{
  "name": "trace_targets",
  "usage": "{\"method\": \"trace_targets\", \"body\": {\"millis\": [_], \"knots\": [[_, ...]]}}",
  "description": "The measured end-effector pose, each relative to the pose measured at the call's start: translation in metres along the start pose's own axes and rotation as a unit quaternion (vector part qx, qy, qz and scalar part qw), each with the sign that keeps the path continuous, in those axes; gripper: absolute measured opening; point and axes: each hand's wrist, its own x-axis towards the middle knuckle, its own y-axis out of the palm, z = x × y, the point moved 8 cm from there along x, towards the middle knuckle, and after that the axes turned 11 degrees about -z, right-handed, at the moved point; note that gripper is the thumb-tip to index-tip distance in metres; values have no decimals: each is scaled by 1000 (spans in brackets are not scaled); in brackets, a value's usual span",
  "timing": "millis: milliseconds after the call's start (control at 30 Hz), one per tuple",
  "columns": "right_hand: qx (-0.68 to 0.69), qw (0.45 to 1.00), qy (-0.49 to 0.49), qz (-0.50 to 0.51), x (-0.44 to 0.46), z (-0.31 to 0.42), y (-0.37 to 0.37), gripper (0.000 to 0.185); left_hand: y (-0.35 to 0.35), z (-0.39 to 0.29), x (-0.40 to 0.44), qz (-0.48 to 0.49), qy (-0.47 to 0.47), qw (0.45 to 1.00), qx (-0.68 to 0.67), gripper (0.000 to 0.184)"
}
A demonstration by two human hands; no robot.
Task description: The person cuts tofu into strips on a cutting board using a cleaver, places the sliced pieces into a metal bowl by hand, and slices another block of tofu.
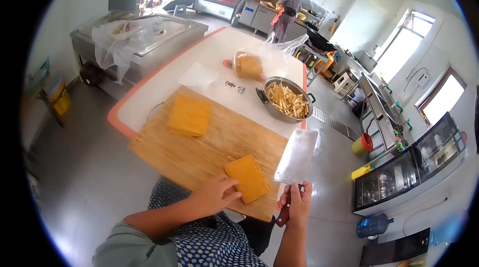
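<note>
My right hand point(298, 207) grips the dark wooden handle of a cleaver point(298, 156), its broad blade pointing away from me over the right edge of the cutting board point(199, 159). At the board's near edge lies a small stack of orange-yellow tofu sheets point(247, 178). My left hand point(215, 196) rests against its left side, fingers stretched out and touching it. A second, larger stack of the same sheets point(189, 116) sits toward the board's far left. Beyond the board, a two-handled metal pot point(287, 99) holds many cut yellowish strips.
A clear plastic bag point(269, 57) with more orange sheets stands on the white table point(164, 85), near a white paper point(198, 76). A steel counter point(134, 42) is at left. Another person point(287, 12) stands at the back counter. Sinks and a red bucket point(366, 142) line the right.
</note>
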Motion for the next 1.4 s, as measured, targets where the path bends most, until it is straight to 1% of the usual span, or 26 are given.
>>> {"method": "trace_targets", "body": {"millis": [33,67,100,133,200,233,267,333,367,400,467,500,567,600,667,800,867,900,967,1000,1067,1100,1167,1233,1300,1400], "knots": [[-61,997,-32,34,1,10,0,15,-4,1,1,1,-4,1000,-7,45],[-121,988,-62,70,-1,19,2,15,-13,-7,3,-35,63,997,28,44],[-173,981,-48,71,-8,33,3,17,-19,-16,2,-72,129,987,64,43],[-177,980,-45,72,-14,47,4,17,-17,-11,3,-72,124,988,61,43],[-282,940,-69,181,-30,64,17,20,-7,-23,-1,-82,263,952,133,43],[-330,919,-52,208,-35,66,16,33,-3,-22,0,-81,261,953,131,43],[-331,919,-50,206,-39,73,20,33,2,-23,-1,-73,276,950,127,43],[-526,805,-79,263,-52,76,37,47,6,-27,1,-62,292,947,122,43],[-561,776,-102,270,-54,75,40,59,5,-29,3,-57,291,947,122,43],[-560,778,-98,267,-53,70,41,59,5,-30,5,-52,291,948,122,44],[-530,740,-271,314,-60,75,61,62,6,-27,8,-51,293,947,125,44],[-529,743,-268,311,-59,76,61,62,5,-26,9,-54,295,945,129,44],[-555,740,-177,336,-55,65,58,62,7,-23,10,-48,288,949,121,44],[-553,744,-172,334,-54,65,57,62,7,-21,11,-47,279,952,114,43],[-556,730,-180,354,-54,63,58,65,7,-21,12,-35,271,956,112,43],[-551,734,-156,364,-51,60,58,65,5,-21,14,-29,255,959,117,42],[-582,712,-105,378,-49,52,55,66,5,-20,15,-27,245,963,110,41],[-579,716,-99,378,-48,48,51,66,3,-19,16,-34,235,966,104,40],[-529,731,-165,398,-51,48,53,68,0,-21,18,-29,224,969,100,40],[-524,736,-160,397,-50,46,52,68,-2,-21,20,-30,216,971,96,39],[-494,743,-205,402,-55,52,54,70,-2,-18,21,-22,209,972,101,39],[-490,749,-199,399,-55,54,53,70,-1,-17,21,-24,204,974,101,40],[-540,717,-189,398,-56,53,53,70,2,-16,21,-12,203,973,113,41],[-525,726,-190,401,-56,50,52,71,4,-18,22,-3,201,972,123,42],[-513,732,-194,404,-57,51,52,71,9,-24,24,17,221,963,153,44],[-531,723,-176,406,-57,52,51,72,11,-27,26,28,214,964,157,45]]}}
